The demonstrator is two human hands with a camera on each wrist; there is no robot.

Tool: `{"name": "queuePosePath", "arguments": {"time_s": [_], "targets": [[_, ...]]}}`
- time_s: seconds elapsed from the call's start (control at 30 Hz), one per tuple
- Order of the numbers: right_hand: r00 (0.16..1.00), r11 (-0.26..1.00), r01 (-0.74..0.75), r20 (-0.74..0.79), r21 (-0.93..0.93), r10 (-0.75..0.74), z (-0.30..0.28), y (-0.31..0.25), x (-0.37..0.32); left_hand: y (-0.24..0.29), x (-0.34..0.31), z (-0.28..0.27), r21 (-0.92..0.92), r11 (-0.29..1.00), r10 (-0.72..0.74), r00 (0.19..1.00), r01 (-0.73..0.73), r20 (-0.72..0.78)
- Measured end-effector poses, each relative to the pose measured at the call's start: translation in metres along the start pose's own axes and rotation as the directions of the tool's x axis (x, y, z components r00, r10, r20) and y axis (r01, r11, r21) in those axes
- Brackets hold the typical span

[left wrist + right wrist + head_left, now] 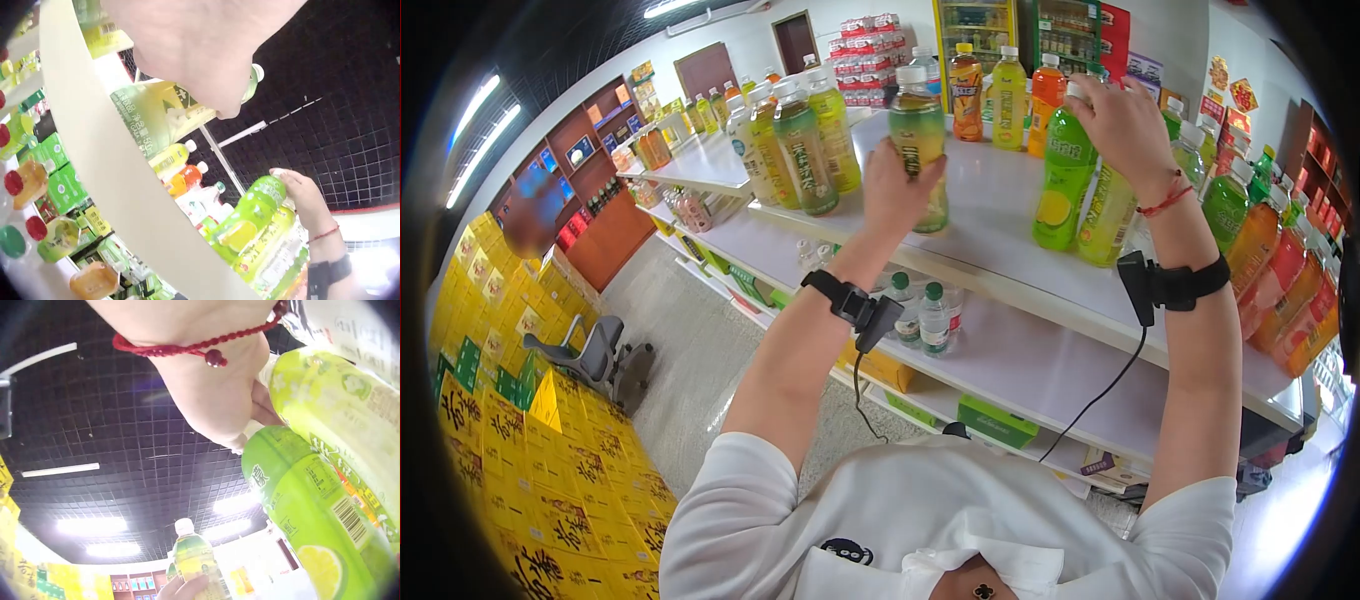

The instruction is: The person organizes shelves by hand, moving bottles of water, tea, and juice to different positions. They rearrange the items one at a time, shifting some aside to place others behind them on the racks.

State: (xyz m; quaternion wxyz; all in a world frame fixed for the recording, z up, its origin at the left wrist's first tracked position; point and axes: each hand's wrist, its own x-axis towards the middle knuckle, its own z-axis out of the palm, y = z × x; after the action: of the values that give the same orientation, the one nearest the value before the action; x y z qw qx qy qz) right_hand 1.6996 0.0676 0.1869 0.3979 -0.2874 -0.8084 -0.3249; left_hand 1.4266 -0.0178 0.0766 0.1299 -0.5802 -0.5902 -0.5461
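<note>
My left hand [897, 190] grips a green-and-yellow tea bottle [917, 128] with a white cap, holding it upright at the shelf's front edge. In the left wrist view the fingers wrap around that bottle's label [164, 115]. My right hand [1122, 130] holds the top of a bright green bottle with a lemon picture [1064, 180], its fingers around the cap. In the right wrist view this green bottle [312, 519] leans close beside a pale yellow-green bottle [344, 419]. Part of the right fingers is hidden behind the bottle tops.
Several tea bottles [805, 150] stand left of my left hand. Behind, an orange bottle [1046, 105] and others stand along the white shelf [990, 215]. Many juice bottles [1270, 270] crowd the right end. Lower shelves hold small water bottles [934, 320]. Yellow cartons [530, 470] are stacked at left.
</note>
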Motion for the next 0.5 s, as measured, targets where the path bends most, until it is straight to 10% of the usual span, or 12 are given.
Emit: {"name": "queuePosePath", "arguments": {"time_s": [0.5], "targets": [[1.000, 1.000, 0.007, -0.012, -0.014, -0.007, -0.001, -0.003, 0.000, -0.067, -0.003, -0.042, 0.401, 0.915, 0.123, 0.926, 0.033, -0.357]]}}
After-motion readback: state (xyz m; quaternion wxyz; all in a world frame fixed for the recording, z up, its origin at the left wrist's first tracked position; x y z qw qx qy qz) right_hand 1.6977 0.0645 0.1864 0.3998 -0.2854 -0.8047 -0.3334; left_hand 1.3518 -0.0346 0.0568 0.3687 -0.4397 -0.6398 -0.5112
